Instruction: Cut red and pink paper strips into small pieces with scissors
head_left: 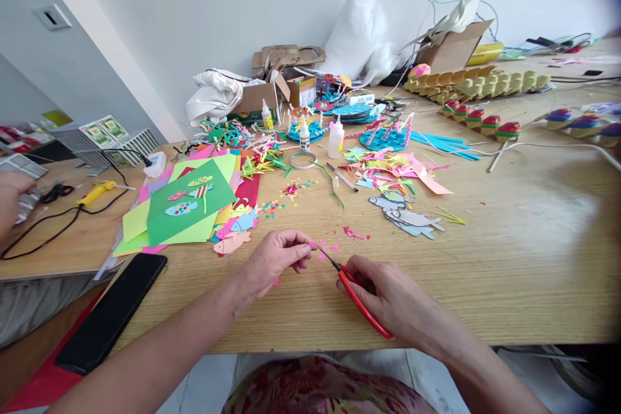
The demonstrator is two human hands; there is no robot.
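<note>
My left hand (286, 255) pinches a small piece of pink paper (313, 246) between thumb and fingertips. In my right hand (376, 284) are red-handled scissors (361, 306), their dark tips touching or very near that pink piece. Small pink scraps (353, 233) lie on the wooden table just beyond the tips. Colourful dots (294, 189) are scattered farther back. Grey and blue paper fish (410, 217) lie to the right, and pink and blue ones (231, 244) to the left.
A black phone (114, 310) lies at the left table edge beside stacked coloured paper (130, 220). Glue bottles (336, 141), paper strips (388, 171) and a pen (345, 179) are farther back. A yellow glue gun (97, 193) and a person's hand (12, 197) are at the left.
</note>
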